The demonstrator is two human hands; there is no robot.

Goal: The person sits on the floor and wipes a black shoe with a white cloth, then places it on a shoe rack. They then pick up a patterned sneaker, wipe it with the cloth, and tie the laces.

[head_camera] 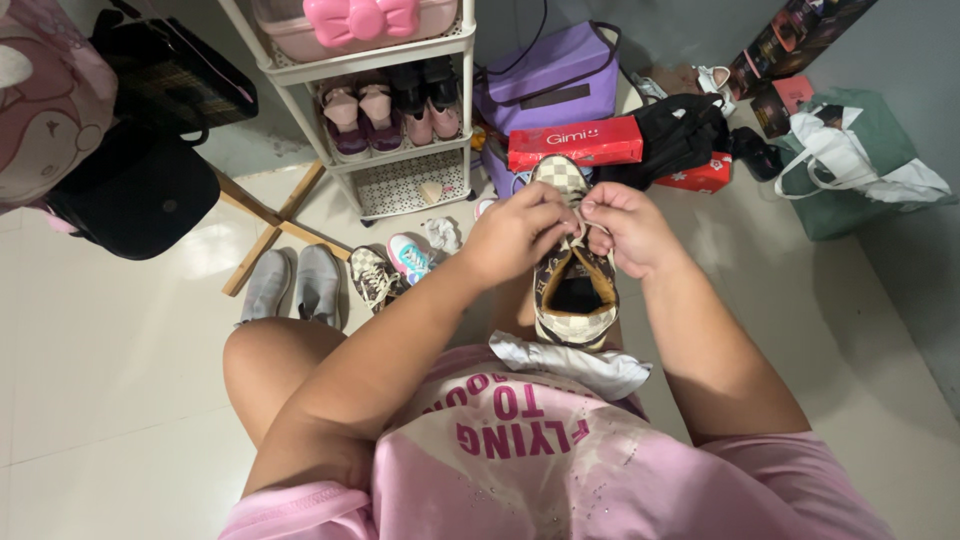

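2 hands meet over 1 shoe (575, 285), a checkered brown and cream sneaker held toe-away above the person's lap, so its opening faces up toward the camera and the laces sit within easy reach. The left hand (515, 235) is pinched on a lace at the tongue; the right hand (625, 228) is pinched on a lace on the other side, both clenched tight on the lacing. A white cloth (575, 362) lies on the lap just under the shoe's heel, touching it.

On the floor (120, 340) beyond the left knee, 2 grey shoes (295, 285) stand side by side, with a patterned sneaker (370, 275) and a white, pink and teal one (410, 255) just beside them. A white rack (400, 110) stands at the far edge of the floor, 2 pairs of pink and dark shoes on its middle shelf and a pink box with a bow on top.

Past the held shoe lies a long red box (575, 143) with a white label, flat on its side. Behind it stands a purple box (550, 75), and a smaller red box (700, 178) lies near a black bag (680, 130). A green bag (860, 170) with white straps sits toward the far right corner.
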